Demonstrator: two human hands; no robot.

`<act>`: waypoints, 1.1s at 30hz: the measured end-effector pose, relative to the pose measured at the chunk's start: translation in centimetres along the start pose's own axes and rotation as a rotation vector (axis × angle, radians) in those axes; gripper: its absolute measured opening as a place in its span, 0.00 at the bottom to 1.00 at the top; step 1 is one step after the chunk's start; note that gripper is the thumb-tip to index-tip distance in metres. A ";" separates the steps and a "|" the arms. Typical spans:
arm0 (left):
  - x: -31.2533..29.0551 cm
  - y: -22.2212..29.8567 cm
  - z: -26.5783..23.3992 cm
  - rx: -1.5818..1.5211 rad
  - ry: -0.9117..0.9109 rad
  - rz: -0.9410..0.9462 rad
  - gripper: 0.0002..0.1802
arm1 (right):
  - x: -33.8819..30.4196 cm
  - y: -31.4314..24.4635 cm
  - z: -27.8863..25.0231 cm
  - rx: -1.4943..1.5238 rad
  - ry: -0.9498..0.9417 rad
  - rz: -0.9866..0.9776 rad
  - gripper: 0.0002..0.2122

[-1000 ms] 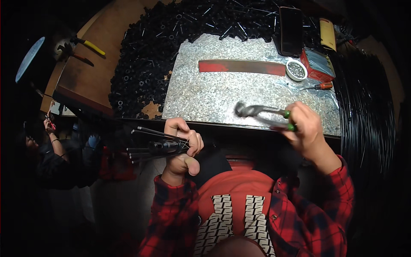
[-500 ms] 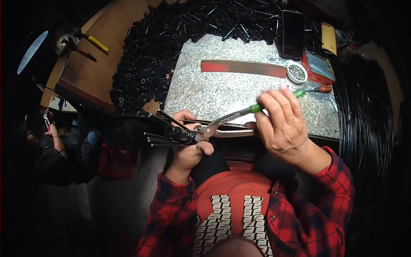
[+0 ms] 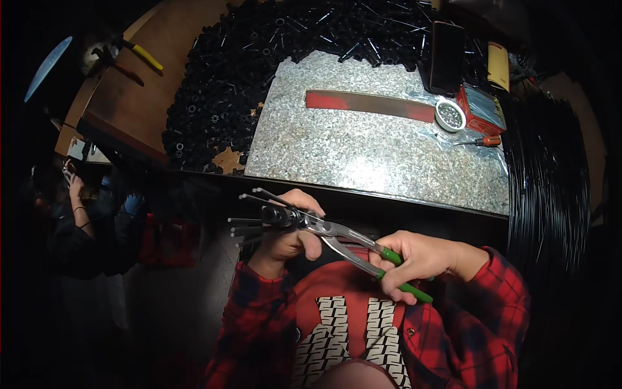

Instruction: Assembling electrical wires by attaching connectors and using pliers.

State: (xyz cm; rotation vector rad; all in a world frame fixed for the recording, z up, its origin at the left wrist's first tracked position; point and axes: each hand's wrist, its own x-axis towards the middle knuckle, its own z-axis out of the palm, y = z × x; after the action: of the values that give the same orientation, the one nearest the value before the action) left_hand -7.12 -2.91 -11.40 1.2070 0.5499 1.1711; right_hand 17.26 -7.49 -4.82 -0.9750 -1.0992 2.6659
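My left hand (image 3: 283, 246) is closed around a black hub (image 3: 278, 216), from which several thin dark rods stick out to the left. My right hand (image 3: 424, 256) grips pliers (image 3: 342, 232) by their green-sleeved handles, which are spread apart. The jaws of the pliers meet the right end of the hub, beside my left fingers. Whether they bite on it cannot be made out. Both hands are in front of the table edge, above my lap.
A speckled stone slab (image 3: 324, 149) bears a red-and-brown strip (image 3: 369, 106), a white cup (image 3: 447, 128) of small metal bits and a screwdriver (image 3: 489, 141). Black parts (image 3: 214, 110) heap behind and left. Long black rods (image 3: 547, 188) hang at right. Another person's arm (image 3: 81, 207) shows left.
My right hand has come down toward my lap, swinging the green handles from above the slab to below its edge. The hub and rods have turned slightly in my left hand.
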 end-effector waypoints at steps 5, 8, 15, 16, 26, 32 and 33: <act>0.8 -0.6 -0.3 0.126 0.126 0.068 0.31 | -0.6 -1.5 1.8 -0.883 0.500 -0.302 0.17; 0.7 0.4 -0.3 0.279 0.193 0.146 0.31 | 0.7 0.1 1.1 -1.349 0.855 -0.792 0.11; 0.6 0.2 -1.2 0.034 -0.017 0.044 0.33 | -0.2 -1.2 1.3 -0.183 0.136 -0.078 0.11; 0.7 0.2 -1.0 0.018 0.004 0.055 0.32 | 0.0 -1.1 1.2 -0.248 0.169 -0.083 0.12; 0.7 1.3 -1.2 0.017 0.043 -0.056 0.37 | 0.9 0.1 -0.1 -1.362 0.733 -0.598 0.10; 0.8 0.2 -1.0 0.108 0.031 0.055 0.31 | 0.9 0.7 -0.8 -0.205 0.113 -0.117 0.12; 1.0 0.4 -0.8 0.124 0.073 0.085 0.29 | 0.7 -0.1 -0.7 -0.344 0.169 -0.130 0.12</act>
State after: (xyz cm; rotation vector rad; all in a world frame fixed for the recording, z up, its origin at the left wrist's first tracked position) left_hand -7.64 -1.73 -11.06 1.3082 0.6385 1.2721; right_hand 17.12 -6.79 -5.46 -1.1127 -1.5538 2.2888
